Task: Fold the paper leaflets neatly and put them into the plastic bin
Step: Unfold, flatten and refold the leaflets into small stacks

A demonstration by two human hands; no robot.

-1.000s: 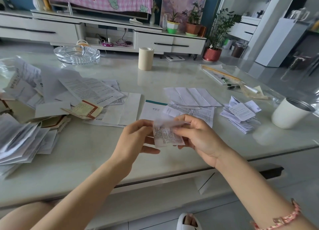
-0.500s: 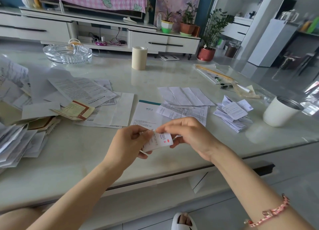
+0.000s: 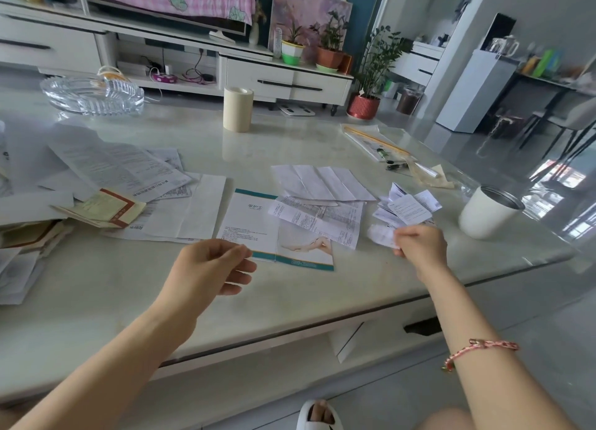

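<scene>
Right hand (image 3: 419, 247) pinches a small folded leaflet (image 3: 382, 236) just beside the folded pile (image 3: 407, 207); left hand (image 3: 206, 265) loosely curled, empty (bin unseen); next, probably release it there.

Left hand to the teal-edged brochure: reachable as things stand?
Probably yes. The left hand is empty, fingers relaxed, right by the near edge of the teal-edged brochure, nothing between them. A printed sheet overlaps only its far right part.

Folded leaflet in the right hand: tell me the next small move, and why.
Probably lower the folded leaflet onto the small pile of folded leaflets just beyond it. The right hand pinches it right beside that pile, where other folded ones already lie, and the left hand holds nothing.
</scene>
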